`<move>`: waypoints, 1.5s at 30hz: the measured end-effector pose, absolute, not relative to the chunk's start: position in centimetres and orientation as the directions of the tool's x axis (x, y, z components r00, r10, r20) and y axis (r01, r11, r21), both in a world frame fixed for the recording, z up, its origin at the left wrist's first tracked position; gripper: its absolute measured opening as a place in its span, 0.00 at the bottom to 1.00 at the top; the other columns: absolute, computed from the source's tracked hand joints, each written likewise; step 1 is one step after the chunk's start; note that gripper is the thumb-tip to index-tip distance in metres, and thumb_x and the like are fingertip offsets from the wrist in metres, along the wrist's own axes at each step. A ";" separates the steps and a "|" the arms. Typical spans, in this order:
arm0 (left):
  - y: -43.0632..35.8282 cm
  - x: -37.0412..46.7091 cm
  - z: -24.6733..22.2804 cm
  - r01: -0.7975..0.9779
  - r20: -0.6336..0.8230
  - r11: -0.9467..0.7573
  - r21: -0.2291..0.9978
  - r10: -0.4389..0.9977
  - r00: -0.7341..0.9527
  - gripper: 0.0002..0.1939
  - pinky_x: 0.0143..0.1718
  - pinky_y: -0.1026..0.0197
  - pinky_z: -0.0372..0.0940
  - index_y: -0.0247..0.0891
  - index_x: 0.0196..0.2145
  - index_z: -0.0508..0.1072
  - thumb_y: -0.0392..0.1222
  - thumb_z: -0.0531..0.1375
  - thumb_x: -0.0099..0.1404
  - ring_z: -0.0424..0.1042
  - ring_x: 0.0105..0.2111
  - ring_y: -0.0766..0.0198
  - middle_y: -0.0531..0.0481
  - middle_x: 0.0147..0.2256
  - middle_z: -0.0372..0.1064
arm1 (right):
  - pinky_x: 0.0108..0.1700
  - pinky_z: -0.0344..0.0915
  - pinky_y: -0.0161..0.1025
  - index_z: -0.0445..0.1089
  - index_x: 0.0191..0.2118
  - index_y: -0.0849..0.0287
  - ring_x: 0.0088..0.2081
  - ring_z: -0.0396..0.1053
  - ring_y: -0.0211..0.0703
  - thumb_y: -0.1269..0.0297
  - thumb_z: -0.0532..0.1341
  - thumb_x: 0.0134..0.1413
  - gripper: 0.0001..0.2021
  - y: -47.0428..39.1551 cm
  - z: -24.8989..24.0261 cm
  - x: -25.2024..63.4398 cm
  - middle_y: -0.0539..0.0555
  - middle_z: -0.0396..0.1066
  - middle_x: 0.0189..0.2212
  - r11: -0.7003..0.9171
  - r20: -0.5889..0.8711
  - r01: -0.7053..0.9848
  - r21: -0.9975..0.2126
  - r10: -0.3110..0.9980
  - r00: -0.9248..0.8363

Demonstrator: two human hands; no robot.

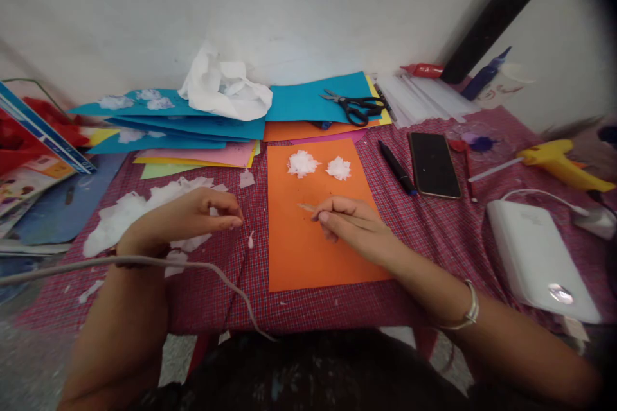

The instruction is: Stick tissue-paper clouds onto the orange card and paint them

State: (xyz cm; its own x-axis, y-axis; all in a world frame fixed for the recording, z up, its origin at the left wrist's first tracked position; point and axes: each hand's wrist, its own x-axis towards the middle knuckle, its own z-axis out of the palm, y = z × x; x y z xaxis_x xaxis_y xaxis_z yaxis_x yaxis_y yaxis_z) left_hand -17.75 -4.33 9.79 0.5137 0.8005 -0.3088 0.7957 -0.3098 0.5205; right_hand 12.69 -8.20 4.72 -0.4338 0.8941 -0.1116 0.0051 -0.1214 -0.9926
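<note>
An orange sheet of paper (308,263) lies on the checked cloth in front of me. Two crumpled white paper tufts, one on the left (303,164) and one on the right (339,168), sit near its top edge. Over the middle of the sheet, my right hand (351,221) is closed in a pinch. A thin pale strip (305,207) juts from its fingertips; its kind is unclear. My left hand (205,210) hovers above torn white tissue pieces (120,218), left of the sheet, its thumb and fingers drawn together. Whatever they hold is too small to make out.
Blue sheets (313,99) with black scissors (357,106) and crumpled tissue (226,87) line the wall. On the right are a black marker (396,167), a phone (434,165), a yellow glue gun (559,160) and a white power bank (540,257). A cable (193,263) crosses my left wrist.
</note>
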 end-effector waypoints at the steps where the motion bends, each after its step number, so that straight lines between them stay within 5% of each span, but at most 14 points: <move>1: -4.1 -17.9 9.5 0.822 -0.329 -0.311 0.477 0.804 0.496 0.11 0.31 0.62 0.61 0.39 0.29 0.76 0.48 0.59 0.61 0.69 0.28 0.64 0.51 0.28 0.72 | 0.29 0.61 0.34 0.69 0.33 0.59 0.24 0.62 0.33 0.59 0.59 0.56 0.08 -8.2 4.7 12.7 0.46 0.63 0.23 -0.120 -0.113 0.010 -0.993 0.896 -0.430; 10: -2.9 -18.5 7.1 0.897 -0.435 -0.370 0.243 0.785 0.442 0.02 0.27 0.61 0.52 0.40 0.29 0.67 0.40 0.56 0.57 0.64 0.25 0.63 0.53 0.25 0.66 | 0.29 0.61 0.34 0.69 0.33 0.59 0.24 0.62 0.33 0.59 0.59 0.56 0.08 -8.1 4.4 12.6 0.46 0.63 0.22 -0.099 -0.105 0.036 -0.994 0.901 -0.420; 15: -3.0 -18.5 7.1 0.861 -0.400 -0.408 0.304 0.766 0.504 0.06 0.29 0.61 0.54 0.39 0.24 0.62 0.40 0.54 0.59 0.62 0.26 0.64 0.52 0.26 0.64 | 0.29 0.61 0.34 0.70 0.34 0.59 0.24 0.62 0.33 0.59 0.59 0.57 0.09 -8.0 4.4 12.7 0.47 0.64 0.22 -0.098 -0.108 0.045 -0.994 0.900 -0.423; 23: -2.8 -18.9 7.3 0.862 -0.412 -0.344 0.372 0.771 0.486 0.08 0.30 0.61 0.56 0.39 0.35 0.69 0.38 0.56 0.56 0.65 0.28 0.62 0.52 0.29 0.68 | 0.29 0.61 0.35 0.69 0.34 0.59 0.24 0.62 0.34 0.59 0.59 0.57 0.08 -8.0 4.3 12.8 0.46 0.63 0.22 -0.083 -0.099 0.055 -0.995 0.898 -0.430; 34: -2.4 -18.7 6.5 0.838 -0.426 -0.297 0.459 0.753 0.501 0.00 0.27 0.63 0.53 0.40 0.25 0.66 0.36 0.56 0.53 0.61 0.24 0.65 0.54 0.23 0.63 | 0.29 0.61 0.35 0.69 0.34 0.59 0.24 0.62 0.34 0.58 0.59 0.57 0.09 -7.9 4.2 12.7 0.47 0.63 0.23 -0.087 -0.102 0.055 -0.995 0.896 -0.432; 37: -2.3 -19.0 6.7 0.837 -0.425 -0.295 0.461 0.754 0.500 0.06 0.26 0.63 0.53 0.39 0.22 0.65 0.39 0.57 0.55 0.60 0.23 0.66 0.54 0.22 0.62 | 0.29 0.61 0.35 0.68 0.34 0.59 0.24 0.61 0.34 0.58 0.59 0.57 0.09 -7.9 4.2 12.7 0.46 0.63 0.23 -0.077 -0.088 0.044 -0.996 0.899 -0.428; 45: -2.0 -20.0 6.8 0.624 0.040 -0.095 0.775 0.994 0.102 0.10 0.30 0.61 0.61 0.40 0.28 0.68 0.47 0.64 0.55 0.66 0.27 0.65 0.52 0.28 0.67 | 0.29 0.61 0.35 0.68 0.33 0.58 0.24 0.61 0.34 0.59 0.59 0.56 0.08 -7.9 4.5 12.6 0.46 0.62 0.22 -0.096 -0.108 0.050 -0.994 0.904 -0.414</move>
State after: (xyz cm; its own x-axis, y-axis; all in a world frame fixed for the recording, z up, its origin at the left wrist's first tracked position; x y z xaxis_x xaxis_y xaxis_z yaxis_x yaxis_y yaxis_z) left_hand -19.98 -2.00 6.82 0.1016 0.9940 0.0404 0.6243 -0.0954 0.7753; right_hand 12.64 -7.88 4.46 -0.4138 0.9039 -0.1082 0.0498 -0.0962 -0.9941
